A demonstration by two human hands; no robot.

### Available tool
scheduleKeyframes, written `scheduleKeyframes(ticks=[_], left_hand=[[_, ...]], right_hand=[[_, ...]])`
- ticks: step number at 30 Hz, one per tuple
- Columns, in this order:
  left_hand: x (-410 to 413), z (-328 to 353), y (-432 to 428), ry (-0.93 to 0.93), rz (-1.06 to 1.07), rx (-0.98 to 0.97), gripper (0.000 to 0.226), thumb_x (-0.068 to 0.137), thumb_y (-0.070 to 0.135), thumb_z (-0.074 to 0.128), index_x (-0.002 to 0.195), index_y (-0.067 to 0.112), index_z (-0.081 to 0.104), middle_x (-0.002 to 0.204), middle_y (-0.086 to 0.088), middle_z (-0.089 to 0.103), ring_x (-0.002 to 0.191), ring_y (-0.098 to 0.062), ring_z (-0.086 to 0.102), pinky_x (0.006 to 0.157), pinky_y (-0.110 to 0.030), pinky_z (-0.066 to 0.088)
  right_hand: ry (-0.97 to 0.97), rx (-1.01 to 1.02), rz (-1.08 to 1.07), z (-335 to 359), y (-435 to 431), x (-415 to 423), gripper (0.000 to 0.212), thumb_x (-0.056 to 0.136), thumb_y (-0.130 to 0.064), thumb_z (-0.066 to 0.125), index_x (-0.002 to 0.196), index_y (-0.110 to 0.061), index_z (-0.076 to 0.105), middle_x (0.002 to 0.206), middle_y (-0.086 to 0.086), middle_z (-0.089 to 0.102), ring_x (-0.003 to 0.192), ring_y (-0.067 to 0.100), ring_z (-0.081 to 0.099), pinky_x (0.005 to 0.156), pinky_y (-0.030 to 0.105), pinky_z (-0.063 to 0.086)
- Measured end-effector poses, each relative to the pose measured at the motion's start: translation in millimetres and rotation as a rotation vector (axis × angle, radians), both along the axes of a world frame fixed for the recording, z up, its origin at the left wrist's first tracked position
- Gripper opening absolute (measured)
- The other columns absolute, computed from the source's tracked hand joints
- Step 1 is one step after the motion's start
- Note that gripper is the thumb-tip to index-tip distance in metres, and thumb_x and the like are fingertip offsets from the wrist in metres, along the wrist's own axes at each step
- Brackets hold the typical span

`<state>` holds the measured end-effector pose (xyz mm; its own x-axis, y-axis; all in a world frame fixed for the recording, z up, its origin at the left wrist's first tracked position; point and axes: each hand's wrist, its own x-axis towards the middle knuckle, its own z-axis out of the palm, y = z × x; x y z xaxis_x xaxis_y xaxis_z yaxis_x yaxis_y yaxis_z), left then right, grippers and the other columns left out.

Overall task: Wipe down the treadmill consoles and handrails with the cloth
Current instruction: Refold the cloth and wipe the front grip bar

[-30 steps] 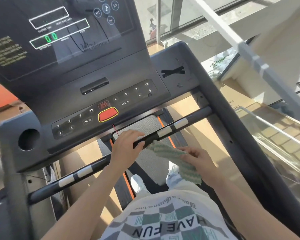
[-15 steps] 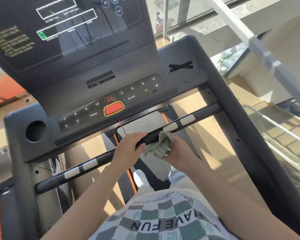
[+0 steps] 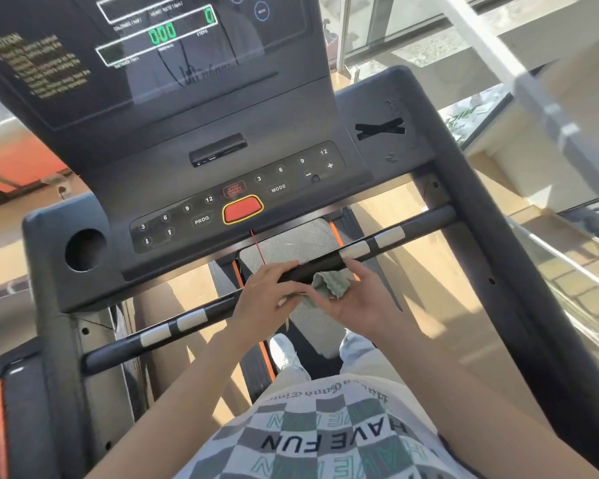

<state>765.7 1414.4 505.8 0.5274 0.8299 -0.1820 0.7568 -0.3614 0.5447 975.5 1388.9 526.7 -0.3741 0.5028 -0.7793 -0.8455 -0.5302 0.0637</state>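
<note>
the left hand (image 3: 270, 295) is clenching the black tubular handrail (image 3: 426, 221) at its middle, fingers over the top. the handrail is crossing the view from 8 o'clock up to 2 o'clock, carrying pale sensor strips on each half. the right hand (image 3: 360, 302), just at 3 o'clock of the left, is grasping the crumpled green-and-white striped cloth (image 3: 329, 286) and holding it against the near underside of the bar, fingertips reaching up to the rail. at 12 o'clock of both hands, the dark grey plastic console (image 3: 222, 157) is showing a red oval stop button (image 3: 242, 209) and green lit digits (image 3: 161, 32). a round cup hole (image 3: 83, 250) is sitting at 9 o'clock of the button panel.
</note>
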Motion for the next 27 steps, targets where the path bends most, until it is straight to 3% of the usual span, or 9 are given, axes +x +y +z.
scheduleKeyframes(ticks=[6,12,17,20,27], left_hand=[[-12,4,-2,-0.088,0.024,-0.08,0.033,0.093,0.014,0.069,0.115,0.037,0.075,0.148,0.01,0.053,0.13,-0.016,0.049,0.106,-0.047,0.045],[-12,14,-5,-0.02,0.168,-0.083,0.045,0.099,0.014,0.061,0.141,0.027,0.057,0.141,0.011,0.059,0.129,-0.012,0.052,0.113,-0.043,0.044],[-13,15,-5,-0.008,0.167,-0.124,0.047,0.098,0.012,0.06,0.143,0.025,0.057,0.143,0.009,0.058,0.131,-0.014,0.049,0.113,-0.042,0.043],[-16,14,-6,-0.008,0.146,-0.142,0.053,0.096,0.008,0.06,0.146,0.026,0.054,0.147,0.009,0.055,0.134,-0.015,0.045,0.116,-0.04,0.038],[-17,14,-7,0.004,0.157,-0.167,0.062,0.091,0.002,0.06,0.147,0.028,0.052,0.149,0.01,0.052,0.138,-0.014,0.042,0.118,-0.041,0.037]], right_hand=[[-0.071,-0.008,-0.097,-7,-9,9,0.044,0.098,-0.035,0.061,0.126,-0.001,0.059,0.128,0.027,0.063,0.124,0.044,0.057,0.108,0.055,0.043],[-0.12,0.014,-0.259,-14,-8,21,0.045,0.096,-0.036,0.06,0.131,-0.008,0.059,0.128,0.023,0.065,0.123,0.042,0.058,0.111,0.057,0.039],[-0.033,0.104,-0.11,-18,-10,-16,0.056,0.095,-0.045,0.059,0.135,-0.006,0.057,0.142,0.023,0.054,0.133,0.042,0.051,0.113,0.059,0.035],[0.03,0.109,-0.052,-19,-11,-38,0.056,0.094,-0.047,0.059,0.128,-0.003,0.06,0.138,0.024,0.058,0.131,0.041,0.052,0.113,0.06,0.035],[0.09,0.088,-0.147,-23,-9,-23,0.075,0.09,-0.053,0.064,0.145,-0.006,0.046,0.143,0.026,0.053,0.131,0.047,0.05,0.111,0.065,0.033]])
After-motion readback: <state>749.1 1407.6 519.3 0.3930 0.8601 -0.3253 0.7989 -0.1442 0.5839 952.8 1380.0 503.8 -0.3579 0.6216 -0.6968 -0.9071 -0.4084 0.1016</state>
